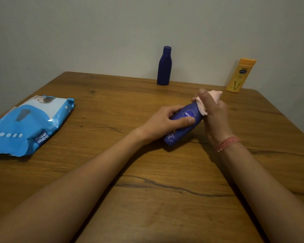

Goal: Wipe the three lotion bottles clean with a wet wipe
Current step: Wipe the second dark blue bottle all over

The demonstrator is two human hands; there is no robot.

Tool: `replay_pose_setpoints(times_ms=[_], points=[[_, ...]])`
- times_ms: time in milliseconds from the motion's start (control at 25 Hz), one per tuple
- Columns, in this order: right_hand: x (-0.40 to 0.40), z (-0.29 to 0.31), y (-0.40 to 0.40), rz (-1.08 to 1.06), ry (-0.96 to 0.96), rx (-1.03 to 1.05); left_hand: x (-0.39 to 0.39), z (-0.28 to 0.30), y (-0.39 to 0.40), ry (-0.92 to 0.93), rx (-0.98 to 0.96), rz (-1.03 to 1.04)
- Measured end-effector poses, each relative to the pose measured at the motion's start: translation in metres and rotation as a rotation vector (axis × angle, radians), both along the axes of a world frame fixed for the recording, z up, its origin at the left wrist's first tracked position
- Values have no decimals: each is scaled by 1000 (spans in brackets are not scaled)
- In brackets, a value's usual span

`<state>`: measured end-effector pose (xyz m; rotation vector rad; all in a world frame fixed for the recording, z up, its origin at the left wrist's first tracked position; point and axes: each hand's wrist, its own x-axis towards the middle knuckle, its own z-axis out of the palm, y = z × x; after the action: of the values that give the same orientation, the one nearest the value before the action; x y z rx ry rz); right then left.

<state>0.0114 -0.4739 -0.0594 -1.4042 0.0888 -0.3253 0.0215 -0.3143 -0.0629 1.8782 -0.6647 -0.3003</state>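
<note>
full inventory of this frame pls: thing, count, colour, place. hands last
Held lotion bottle: 1, dark blue with a round logo, tilted, base near the table, mid-right.
Standing bottle: 1, dark blue, upright at the far edge by the wall.
Yellow bottle: 1, yellow, upright at the far right corner.
Wet wipe: 1, pale pink-white, wrapped over the held bottle's top end.
Wipes pack: 1, blue and white, flat on the table's left.
Table: 1, brown wood.
Wall: grey-green, behind.
Wrist threads: several, reddish, right wrist.
Left hand: grip on the held bottle's body.
Right hand: grip on the wipe.
</note>
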Motion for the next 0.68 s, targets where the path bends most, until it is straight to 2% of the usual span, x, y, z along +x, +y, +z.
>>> replay_pose_setpoints(times_ms=[80,120,160,200,240,400,480,520,600,640,680], points=[[-2,1,0,-80,31,-42,1,-7,-4,-506,325,159],[-3,0,0,-88,34,-55,1,-10,-5,-663,396,210],[-4,0,-1,-73,27,-62,0,-10,-6,-711,394,221],[-4,0,-3,-32,12,-56,1,-9,-4,-659,344,196],[-3,0,-4,29,-9,-36,2,-7,-2,-522,249,146],[-2,0,-9,363,-139,201,-1,1,7,316,-222,-116],[-4,1,-8,591,-200,358,-8,2,8,602,-386,-214],[-5,3,-7,672,-219,423,-11,3,8,690,-437,-265],[-4,5,-4,683,-242,487,-11,4,4,708,-461,-279],[-3,5,-3,616,-235,490,-9,3,1,616,-432,-229],[-2,3,-2,520,-213,483,-8,1,-3,437,-368,-144]])
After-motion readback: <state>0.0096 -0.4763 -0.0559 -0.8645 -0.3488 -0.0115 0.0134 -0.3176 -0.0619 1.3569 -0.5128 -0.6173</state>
